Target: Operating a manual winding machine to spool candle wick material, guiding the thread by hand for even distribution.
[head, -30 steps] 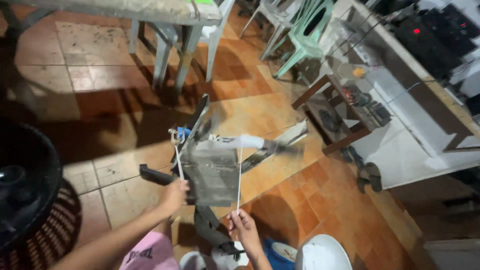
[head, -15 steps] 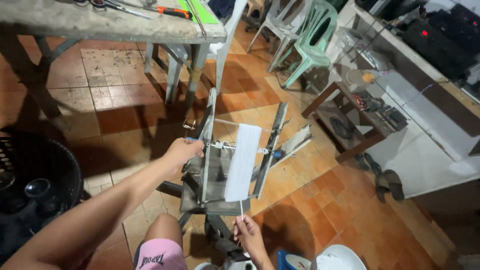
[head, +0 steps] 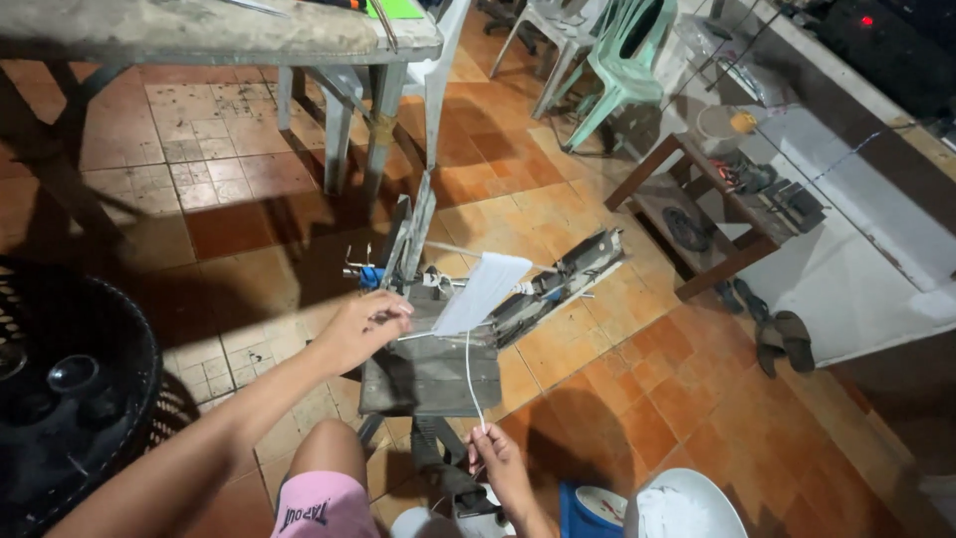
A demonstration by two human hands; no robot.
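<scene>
Grey, weathered wood forms the small winding stand (head: 428,374) at the centre of the head view, set on the orange tiled floor (head: 597,399) just ahead of the person's knee.

Head view, hands. The left hand (head: 360,329) reaches over the top edge of the stand, fingers curled around a thin white strand (head: 468,374) near the blue-tipped metal spindle (head: 370,275). The right hand (head: 495,460) sits low, below the stand, pinching the lower end of the same strand, which runs up from it to a white fanned bundle (head: 482,291).

Head view, change. Half a second ago the bundle stood as an upright flat strip; it now leans over to the right, toward the slanted slotted wooden arm (head: 558,284). The left hand, earlier gripping the upright post (head: 413,234), has dropped lower onto the strand. This suggests the winding frame has turned part of a revolution, with the strand under tension between both hands.

Head view, surroundings. A concrete-topped worktop (head: 219,35) stands beyond, green plastic chairs (head: 627,70) upper right, a black fan guard (head: 60,389) at left, and a white bucket (head: 687,508) just beside the right hand.
</scene>
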